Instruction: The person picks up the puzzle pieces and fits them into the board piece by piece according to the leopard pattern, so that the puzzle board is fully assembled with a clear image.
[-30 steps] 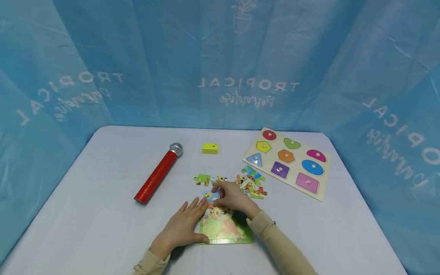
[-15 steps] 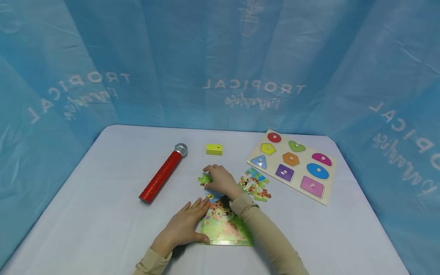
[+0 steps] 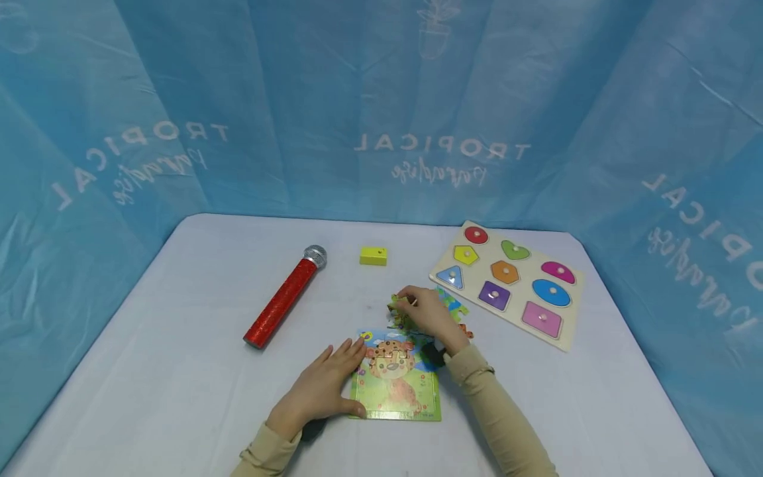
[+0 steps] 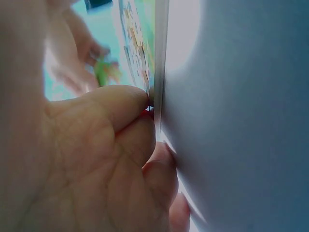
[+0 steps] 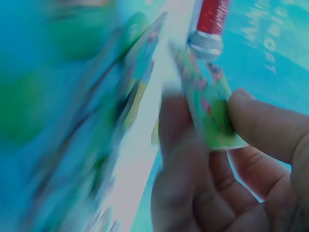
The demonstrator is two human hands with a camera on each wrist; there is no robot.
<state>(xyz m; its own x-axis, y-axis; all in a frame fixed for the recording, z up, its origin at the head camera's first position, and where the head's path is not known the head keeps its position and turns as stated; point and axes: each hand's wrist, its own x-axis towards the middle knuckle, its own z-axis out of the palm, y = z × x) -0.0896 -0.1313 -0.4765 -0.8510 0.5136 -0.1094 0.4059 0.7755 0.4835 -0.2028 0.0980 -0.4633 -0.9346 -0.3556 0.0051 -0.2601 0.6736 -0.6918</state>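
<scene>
A square jigsaw puzzle board (image 3: 396, 397) with a cartoon spotted animal lies near the table's front. My left hand (image 3: 322, 392) rests along its left side, fingers fairly straight, with the thumb at the lower left corner. Beyond the board's upper right, my right hand (image 3: 434, 317) pinches a green puzzle piece (image 5: 217, 123) between thumb and fingers, as the right wrist view shows. Several loose puzzle pieces (image 3: 451, 302) lie beside and partly under that hand, some hidden by it. The blurred left wrist view shows the left fingertips at the board's edge.
A red toy microphone (image 3: 280, 301) lies to the left. At the back centre sits a yellow block (image 3: 373, 256). A wooden shape puzzle (image 3: 518, 311) with colored knobbed pieces lies at the back right. Blue curtains (image 3: 381, 99) hang around the white table (image 3: 179, 344).
My right hand left the board's top edge, reached to the green piece above it, then moved right with that piece to the loose pile. My left hand has stayed on the board.
</scene>
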